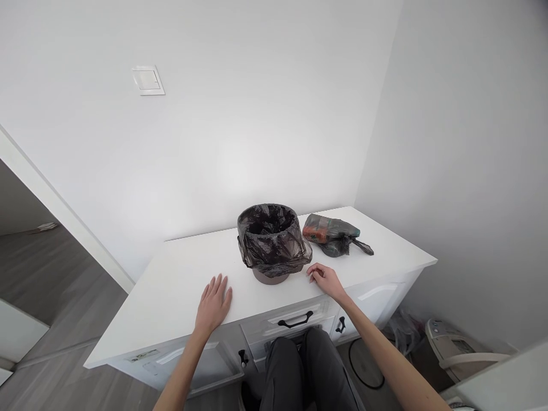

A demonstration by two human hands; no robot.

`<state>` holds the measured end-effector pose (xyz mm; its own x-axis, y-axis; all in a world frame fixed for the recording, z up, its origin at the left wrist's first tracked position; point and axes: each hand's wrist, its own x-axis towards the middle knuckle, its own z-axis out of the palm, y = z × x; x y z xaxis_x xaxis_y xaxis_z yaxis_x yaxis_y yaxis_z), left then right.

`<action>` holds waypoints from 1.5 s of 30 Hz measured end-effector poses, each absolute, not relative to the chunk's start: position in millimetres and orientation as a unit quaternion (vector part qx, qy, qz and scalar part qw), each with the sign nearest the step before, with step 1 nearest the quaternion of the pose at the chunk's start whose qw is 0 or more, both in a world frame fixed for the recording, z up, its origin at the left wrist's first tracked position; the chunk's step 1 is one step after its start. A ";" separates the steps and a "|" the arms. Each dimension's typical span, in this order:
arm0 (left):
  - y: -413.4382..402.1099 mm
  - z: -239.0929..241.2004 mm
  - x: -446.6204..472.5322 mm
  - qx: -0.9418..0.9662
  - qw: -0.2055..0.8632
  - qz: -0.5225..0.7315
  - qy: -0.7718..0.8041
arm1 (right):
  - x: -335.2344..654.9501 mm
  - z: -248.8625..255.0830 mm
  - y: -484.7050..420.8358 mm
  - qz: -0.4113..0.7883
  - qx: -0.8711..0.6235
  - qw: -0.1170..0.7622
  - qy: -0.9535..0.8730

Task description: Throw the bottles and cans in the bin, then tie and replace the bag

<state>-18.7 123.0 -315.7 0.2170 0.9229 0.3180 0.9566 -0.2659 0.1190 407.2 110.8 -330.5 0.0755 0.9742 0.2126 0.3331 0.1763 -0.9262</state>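
Note:
A small bin [271, 278] stands upright on the white cabinet top, lined with a black plastic garbage bag [274, 248]. The bag is folded out over the rim and hangs loose around the sides; only the bin's brownish base shows. My left hand [213, 305] lies flat on the cabinet top, left of the bin, fingers stretched out. To the right of the bin, my right hand [324, 278] rests near the bag's lower edge with its fingers curled in; nothing shows in them. Behind it lies a dark, translucent plastic package [329, 233] with orange and green print and a loose black end.
The white cabinet top [180, 279] meets the wall behind. Below are a drawer with a black handle [295, 320] and doors. A light switch [148, 80] is on the wall. At lower right, a beige appliance [456, 345] and clear plastic [405, 331] lie on the floor.

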 end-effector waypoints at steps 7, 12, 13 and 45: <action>122.0 -314.3 -17.6 -0.776 0.045 -0.155 -0.609 | 407.3 -331.5 110.9 0.332 -0.552 0.489 -0.589; 122.0 -315.5 -18.0 -0.778 0.043 -0.166 -0.605 | 407.9 -332.2 110.7 0.335 -0.543 0.496 -0.589; 122.1 -315.9 -18.1 -0.778 0.044 -0.168 -0.604 | 407.9 -332.0 110.5 0.335 -0.544 0.495 -0.589; 122.2 -314.7 -17.8 -0.773 0.051 -0.156 -0.613 | 407.2 -332.5 109.8 0.331 -0.543 0.498 -0.589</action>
<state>-17.8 122.2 -314.7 0.2011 0.9315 0.3032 0.9631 -0.2445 0.1124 407.2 109.8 -332.5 0.0863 0.9700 0.2273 0.3112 0.1904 -0.9311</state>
